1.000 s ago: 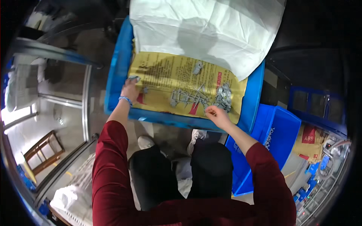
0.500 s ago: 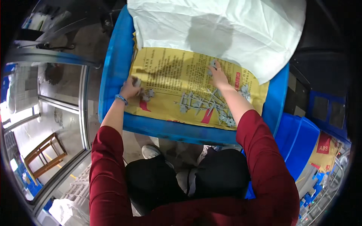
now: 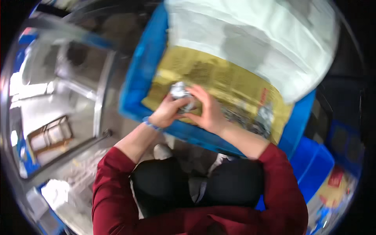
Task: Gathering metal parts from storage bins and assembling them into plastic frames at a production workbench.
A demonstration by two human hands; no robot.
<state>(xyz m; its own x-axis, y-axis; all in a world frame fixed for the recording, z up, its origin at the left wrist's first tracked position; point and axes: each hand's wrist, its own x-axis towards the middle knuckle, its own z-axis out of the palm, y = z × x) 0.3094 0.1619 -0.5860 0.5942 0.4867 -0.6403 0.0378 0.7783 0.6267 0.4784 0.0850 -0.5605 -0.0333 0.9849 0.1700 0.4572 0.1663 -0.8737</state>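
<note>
A view from above, blurred by motion, looked down on a large blue crate [image 3: 141,74] standing in front of a seated person. The crate was lined with one sheet of yellow printed paper [image 3: 231,84], and one big white bag [image 3: 254,43] lay across its far end, covering the far edge of the paper. A scatter of small grey metal pieces [image 3: 256,119] rested on the paper near the crate's right near corner; they were too blurred to count. To the left of the crate was a pale floor with metal rails, and a wooden frame [image 3: 49,137] stood farther left. Two smaller blue bins [image 3: 317,164] sat beside the crate's right near corner.

Two bare hands met over the near edge of the crate, at the near left part of the paper. The left hand [image 3: 168,111], with a blue band at the wrist, had its grip curled around a crumpled silvery lump [image 3: 181,96] from the left. The right hand [image 3: 207,111] pressed against the same lump from the right, fingers bent over it. The lump sat between both palms, just above the paper. Both forearms came up from dark red sleeves [image 3: 113,184], elbows spread wide, above dark trousers.
</note>
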